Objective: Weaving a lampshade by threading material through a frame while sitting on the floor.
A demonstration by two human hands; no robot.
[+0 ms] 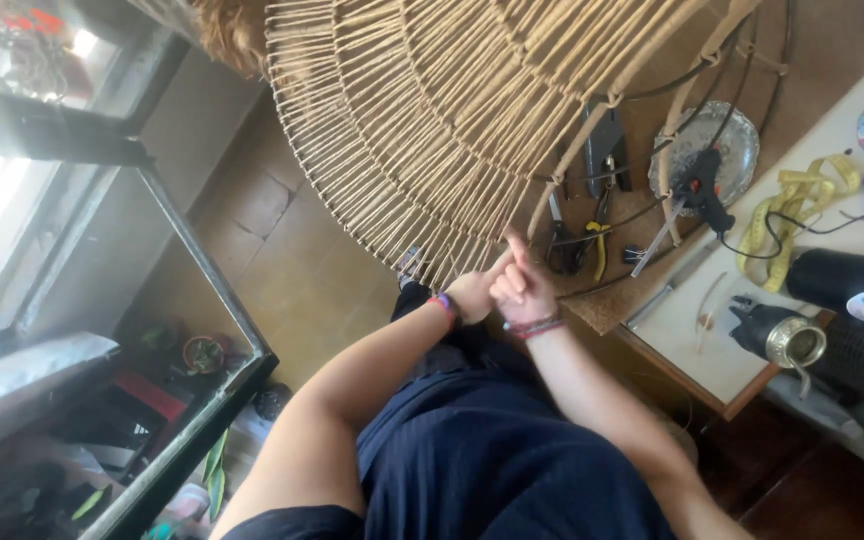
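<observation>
I see both hands raised together at the lower edge of a large round wire frame (712, 60) wrapped in tan cord (402, 120). The left hand (472, 293) is closed, pinching a cord end at the rim of the wrapped section. The right hand (522, 285) sits touching it, fingers curled, index finger pointing up against the cords; whether it grips anything I cannot tell. Behind the frame, on the table (712, 350), lie pliers (597, 245), a glue gun (704, 190) on a metal tray (737, 135) and a yellow tape measure (797, 205).
</observation>
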